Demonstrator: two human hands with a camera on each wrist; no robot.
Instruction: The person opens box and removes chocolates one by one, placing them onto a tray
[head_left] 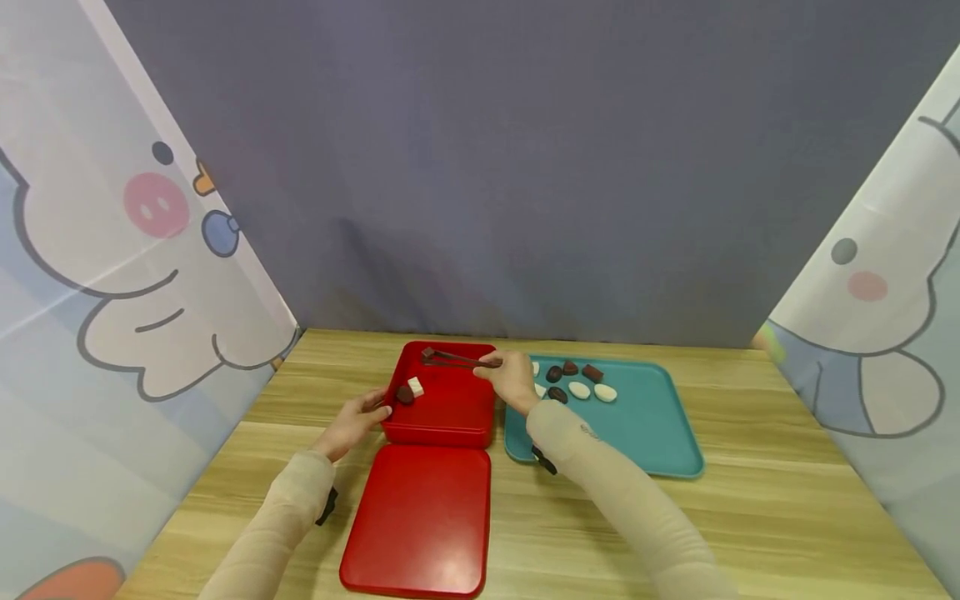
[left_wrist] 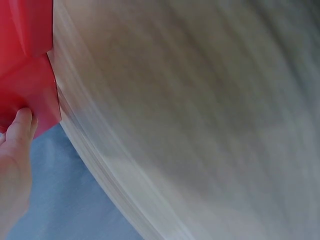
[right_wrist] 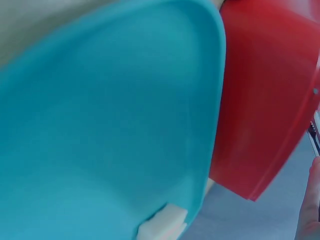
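Note:
My right hand (head_left: pixel 516 382) pinches dark tweezers (head_left: pixel 486 363) over the red box (head_left: pixel 457 408). At the tweezers' tips, near the box's far left corner, is a small brown chocolate (head_left: pixel 427 353). Inside the box, by its left wall, lie a round dark chocolate (head_left: pixel 405 394) and a white ridged piece (head_left: pixel 416 386). My left hand (head_left: pixel 351 423) touches the box's left side; in the left wrist view its extended fingers (left_wrist: pixel 22 122) press on the red wall. Only part of the right hand shows at the edge of the right wrist view.
Right of the box is a teal tray (head_left: pixel 637 433) with several dark and white chocolates, among them a white oval (head_left: pixel 605 392) and a brown block (head_left: pixel 592 373). A red lid (head_left: pixel 423 517) lies in front of the box. A grey partition (head_left: pixel 525 208) stands behind the wooden table (head_left: pixel 765 467).

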